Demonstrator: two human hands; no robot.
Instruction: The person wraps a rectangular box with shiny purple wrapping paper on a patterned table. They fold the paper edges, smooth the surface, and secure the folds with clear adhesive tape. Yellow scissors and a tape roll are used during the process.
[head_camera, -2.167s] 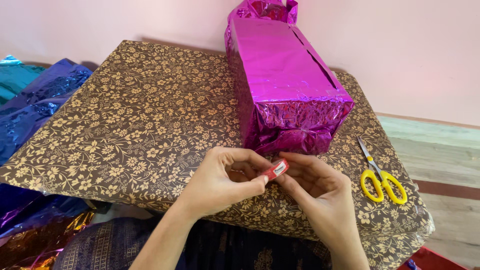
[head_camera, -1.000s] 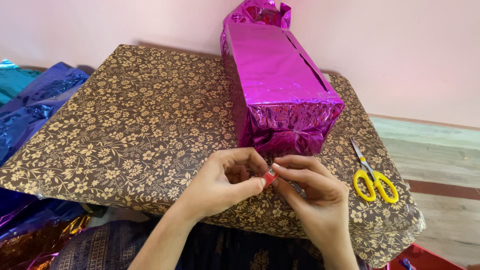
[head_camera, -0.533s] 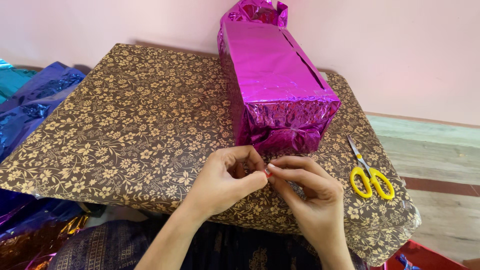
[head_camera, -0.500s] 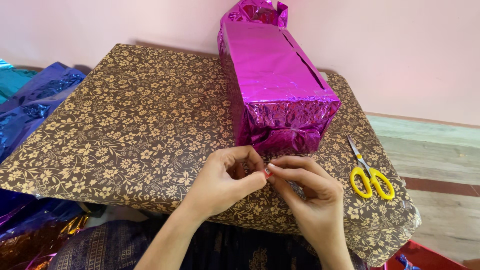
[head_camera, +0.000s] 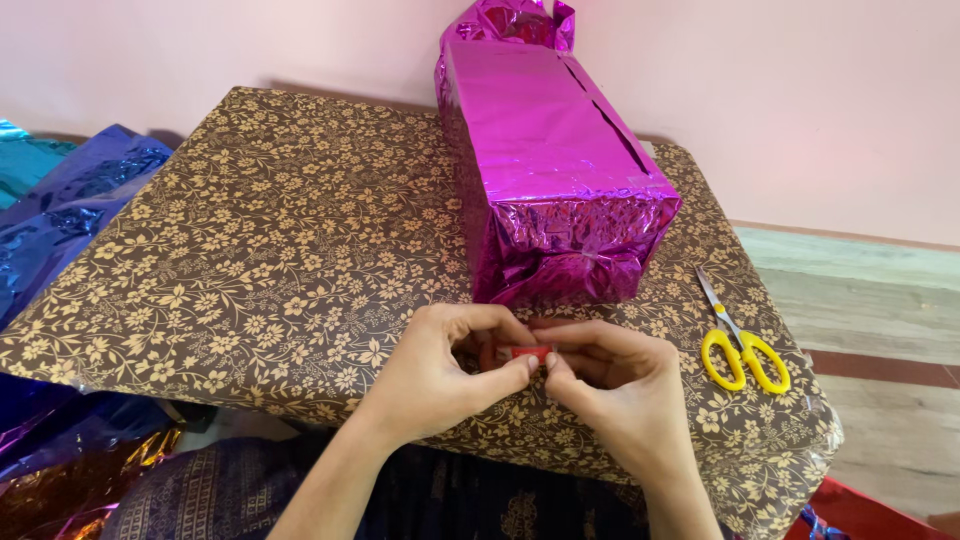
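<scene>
- Head view looks down on a surface (head_camera: 250, 230) covered in brown paper with a gold flower print; the person's lap in dark patterned cloth (head_camera: 200, 495) shows below its near edge.
- Left hand (head_camera: 435, 370) and right hand (head_camera: 610, 380) meet at the near edge of the surface, fingertips facing each other.
- A small red tape dispenser (head_camera: 528, 353) sits between them, pinched by the left thumb and forefinger at one end and by the right fingertips at the other. Both hands are curled closed around it, so only a short red strip of it shows.
- Whether any tape is drawn out cannot be told; the fingers hide it.
- A long box wrapped in shiny magenta foil (head_camera: 550, 160) lies on the surface just beyond the hands, running away toward the pink wall (head_camera: 800, 100). Its near end is crumpled and folded, its far end bunched into loose foil, and a seam runs along the top.
- The hands are close to the box's near end but apart from it.
- Yellow-handled scissors (head_camera: 740, 345) lie on the surface to the right of the right hand, blades closed and pointing away.
- Blue and teal foil sheets (head_camera: 60, 200) lie off the left side of the surface, with copper-coloured foil (head_camera: 70, 480) lower down.
</scene>
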